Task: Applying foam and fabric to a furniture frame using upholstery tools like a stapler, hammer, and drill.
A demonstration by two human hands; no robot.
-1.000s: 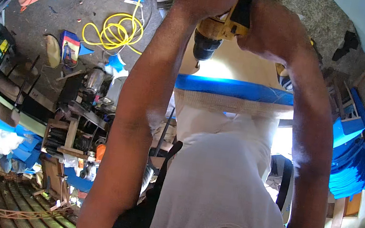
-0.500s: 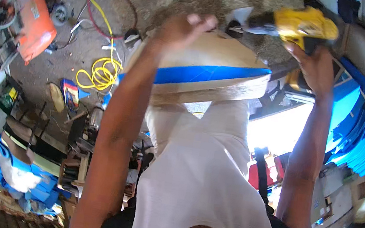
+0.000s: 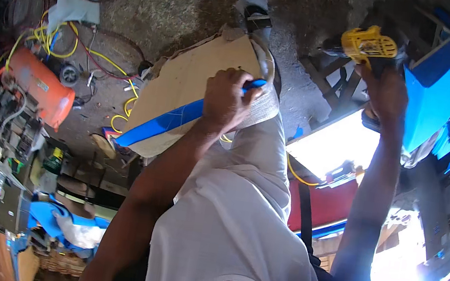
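Note:
A beige board [image 3: 197,72] with ragged edges lies slanted in front of my legs. Along its near side runs a bright blue strip [image 3: 166,124], and a pale padded-looking rim shows at the right end. My left hand [image 3: 225,100] is closed on that near edge towards the right end, a bit of blue showing past its fingers. What lies under the palm is hidden. Off to the right, my right hand [image 3: 385,97] grips a yellow and black cordless drill [image 3: 369,44] by its handle. The drill is held apart from the board, its dark chuck pointing left.
An orange tank [image 3: 41,87] stands on the left floor, near yellow hose [image 3: 69,53] and dark red hose. Blue sheets [image 3: 436,90] hang at the right. Brightly lit white surface [image 3: 340,149] lies below the drill. Cluttered blue and white material [image 3: 67,224] sits lower left.
My left hand, raised and blurred before, is now closed on the board's edge. The board has swung to a steeper slant. The drill has moved away from the board, and the whole view has shifted.

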